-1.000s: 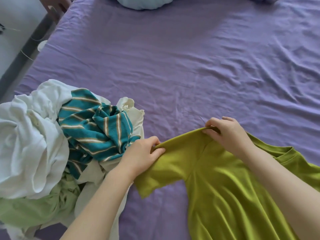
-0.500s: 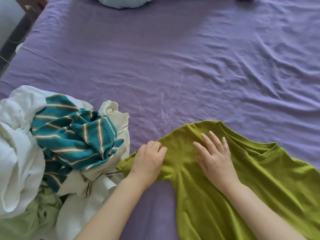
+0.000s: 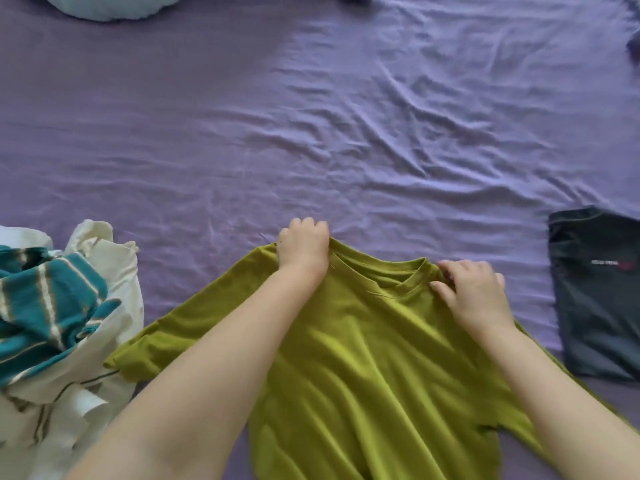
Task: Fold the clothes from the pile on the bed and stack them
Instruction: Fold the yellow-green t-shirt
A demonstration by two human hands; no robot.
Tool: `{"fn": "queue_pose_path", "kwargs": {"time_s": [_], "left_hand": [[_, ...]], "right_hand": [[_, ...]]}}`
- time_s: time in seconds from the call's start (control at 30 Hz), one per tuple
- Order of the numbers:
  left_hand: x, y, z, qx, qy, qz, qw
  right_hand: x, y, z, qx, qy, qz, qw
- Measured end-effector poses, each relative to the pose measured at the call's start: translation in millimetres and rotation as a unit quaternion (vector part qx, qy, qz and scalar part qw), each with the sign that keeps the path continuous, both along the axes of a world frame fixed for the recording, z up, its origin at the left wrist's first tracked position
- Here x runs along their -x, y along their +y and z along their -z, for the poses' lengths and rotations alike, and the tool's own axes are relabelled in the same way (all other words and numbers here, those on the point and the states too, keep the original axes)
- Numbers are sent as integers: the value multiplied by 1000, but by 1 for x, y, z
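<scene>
An olive-green T-shirt (image 3: 374, 368) lies spread on the purple bed sheet (image 3: 311, 133), collar pointing away from me. My left hand (image 3: 304, 245) grips the shirt's left shoulder edge with curled fingers. My right hand (image 3: 472, 294) pinches the fabric just right of the collar. The pile of unfolded clothes (image 3: 59, 323) sits at the left, with a teal striped garment on top of white pieces. A folded dark garment (image 3: 599, 292) lies at the right.
A pale blue pillow (image 3: 114, 5) rests at the far top left of the bed. Another dark item (image 3: 633, 46) peeks in at the right edge. Wrinkled sheet stretches beyond the shirt.
Both hands shifted right along the shirt: the left from the sleeve to the left shoulder, the right from lying flat to pinching beside the collar. The view panned right, revealing the folded dark garment.
</scene>
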State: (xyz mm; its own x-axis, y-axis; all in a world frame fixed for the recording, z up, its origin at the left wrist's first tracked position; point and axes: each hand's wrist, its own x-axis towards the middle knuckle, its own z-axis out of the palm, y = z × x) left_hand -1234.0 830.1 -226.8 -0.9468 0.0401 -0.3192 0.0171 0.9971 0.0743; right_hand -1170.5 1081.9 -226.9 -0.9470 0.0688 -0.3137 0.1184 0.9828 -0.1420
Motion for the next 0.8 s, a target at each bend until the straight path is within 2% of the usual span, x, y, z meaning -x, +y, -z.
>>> {"fn": "queue_pose_path", "kwargs": {"time_s": [0.07, 0.17, 0.23, 0.3, 0.43, 0.5, 0.53, 0.63, 0.7, 0.8], "left_hand": [[6, 2, -2, -16, -24, -36, 999], [18, 1, -9, -63, 12, -88, 994], [29, 3, -14, -80, 29, -121, 989], [36, 10, -13, -94, 27, -148, 984], [13, 47, -8, -67, 27, -155, 985], [-8, 79, -7, -57, 75, -86, 992], [-17, 98, -9, -95, 96, -29, 990], [-32, 158, -10, -214, 126, 205, 947], [-37, 196, -9, -242, 86, 282, 924], [-41, 239, 0, -219, -15, 288, 932]], "right_hand": [[10, 8, -6, 33, -1, 25, 999], [37, 18, -15, 138, 31, 131, 981], [56, 20, -19, 174, 47, 184, 966], [67, 21, -16, 199, 46, 184, 961], [47, 29, -11, 267, 49, 92, 958], [16, 48, -11, 261, 105, 73, 957], [-4, 61, -10, 239, 128, 66, 960], [-66, 103, -5, 157, 130, 56, 977], [-99, 125, -1, 139, 95, 62, 984], [-125, 144, -2, 109, 84, 72, 988]]}}
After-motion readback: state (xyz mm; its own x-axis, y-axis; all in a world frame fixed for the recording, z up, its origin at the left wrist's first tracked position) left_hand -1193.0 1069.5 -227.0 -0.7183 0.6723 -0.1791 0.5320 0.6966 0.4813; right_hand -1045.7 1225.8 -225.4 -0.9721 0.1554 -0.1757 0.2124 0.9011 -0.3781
